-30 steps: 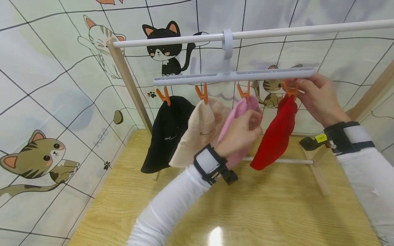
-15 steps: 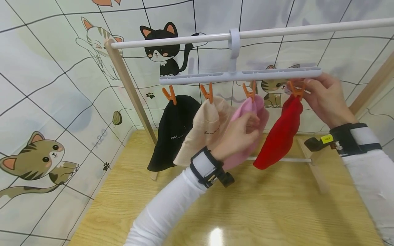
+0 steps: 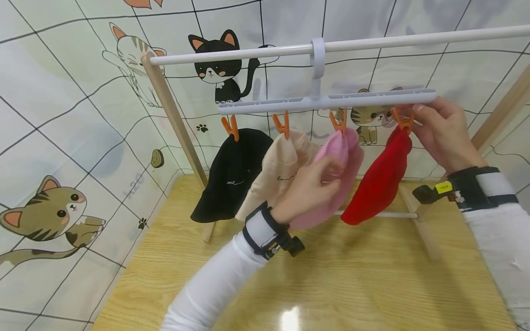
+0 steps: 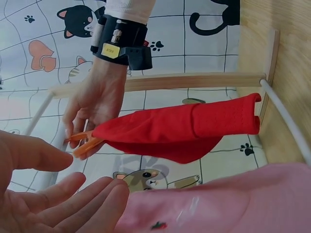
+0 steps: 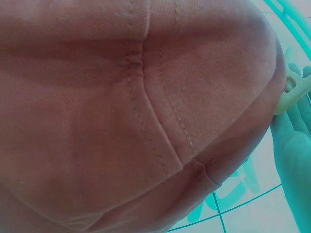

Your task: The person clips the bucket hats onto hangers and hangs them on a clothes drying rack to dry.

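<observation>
A light-grey bar hanger (image 3: 269, 106) carries several hats on orange clothespins. From left to right hang a black hat (image 3: 227, 179), a cream hat (image 3: 273, 170), a pink hat (image 3: 352, 161) and a red hat (image 3: 377, 184). My right hand (image 3: 445, 131) pinches the clothespin (image 3: 403, 120) above the red hat, at the hanger's right end. In front of the pink hat is my left hand (image 3: 310, 184); the left wrist view shows its thumb (image 4: 43, 153) and fingers (image 4: 92, 199) apart with nothing between them. The red hat (image 5: 87, 111) fills most of the right wrist view.
The hanger hooks over a white rail (image 3: 248, 54) on wooden posts (image 3: 175, 119). A lower white bar (image 3: 397, 215) crosses behind the hats. Below is a wood-grain table (image 3: 331, 280), and a wall covering with cartoon cats (image 3: 62, 207) stands behind.
The hanger and hats have shifted slightly right in the head view, the right hand with them. My left hand has drawn a little down and left across the pink hat.
</observation>
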A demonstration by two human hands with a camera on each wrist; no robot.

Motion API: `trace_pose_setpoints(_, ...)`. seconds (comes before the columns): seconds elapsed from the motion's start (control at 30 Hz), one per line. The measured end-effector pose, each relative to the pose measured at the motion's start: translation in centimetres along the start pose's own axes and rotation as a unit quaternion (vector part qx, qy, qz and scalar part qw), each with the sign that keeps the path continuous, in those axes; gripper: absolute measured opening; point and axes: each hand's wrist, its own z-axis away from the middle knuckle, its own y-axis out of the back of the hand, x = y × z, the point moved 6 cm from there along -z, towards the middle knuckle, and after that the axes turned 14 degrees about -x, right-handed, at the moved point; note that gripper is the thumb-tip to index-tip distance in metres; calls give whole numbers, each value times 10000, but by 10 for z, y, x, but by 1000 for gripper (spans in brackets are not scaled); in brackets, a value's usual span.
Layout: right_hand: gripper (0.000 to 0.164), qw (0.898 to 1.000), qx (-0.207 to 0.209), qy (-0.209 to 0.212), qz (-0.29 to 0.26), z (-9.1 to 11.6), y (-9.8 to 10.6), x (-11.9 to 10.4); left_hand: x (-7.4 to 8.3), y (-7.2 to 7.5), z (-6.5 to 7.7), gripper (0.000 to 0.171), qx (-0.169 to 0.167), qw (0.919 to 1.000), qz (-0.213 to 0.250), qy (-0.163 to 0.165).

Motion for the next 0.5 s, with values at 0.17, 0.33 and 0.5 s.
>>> trace_pose_setpoints(0.17, 45, 9999, 90, 62, 26, 3, 2, -2, 2, 8, 10, 25, 42, 9997, -47, -237)
trace_pose_setpoints(0.33, 39, 9987, 468, 219, -24, 15, 8, -8, -2, 16, 22, 23, 302, 9972, -108, -680)
trace_pose_setpoints(0.5, 30, 9613, 1539, -763, 2152, 47, 18, -4, -13, 21, 48, 23, 614, 9965, 51, -566)
